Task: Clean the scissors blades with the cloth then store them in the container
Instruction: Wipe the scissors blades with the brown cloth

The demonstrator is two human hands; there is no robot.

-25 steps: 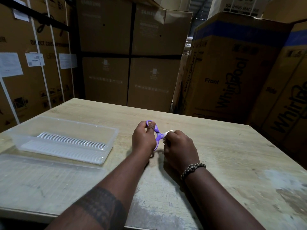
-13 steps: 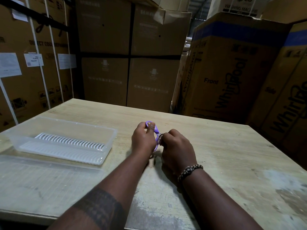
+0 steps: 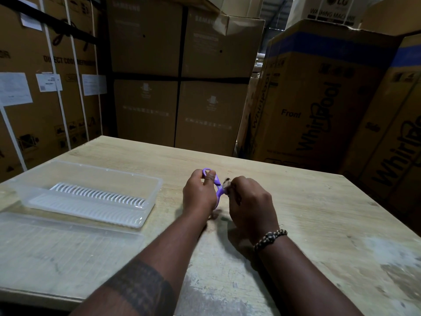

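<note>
Purple-handled scissors (image 3: 217, 183) are held just above the middle of the wooden table (image 3: 307, 213). My left hand (image 3: 199, 192) grips their handle loops, thumb through the upper loop. My right hand (image 3: 249, 207) is closed around the blades with a small pale cloth (image 3: 226, 182), of which only a blurred scrap shows above the fingers. The blades themselves are hidden inside that hand. A clear plastic container (image 3: 91, 190) with a white ribbed insert lies open on the table to the left of my hands.
The container's clear lid (image 3: 68, 245) lies flat at the table's near left edge. Tall cardboard appliance boxes (image 3: 319, 99) stand close around the far and right sides of the table. A worn whitish patch marks the table's near right.
My right hand has slid back and forth along the blades with the cloth; the white cloth tip seen a second ago is now a blurred scrap. The left hand stays put.
</note>
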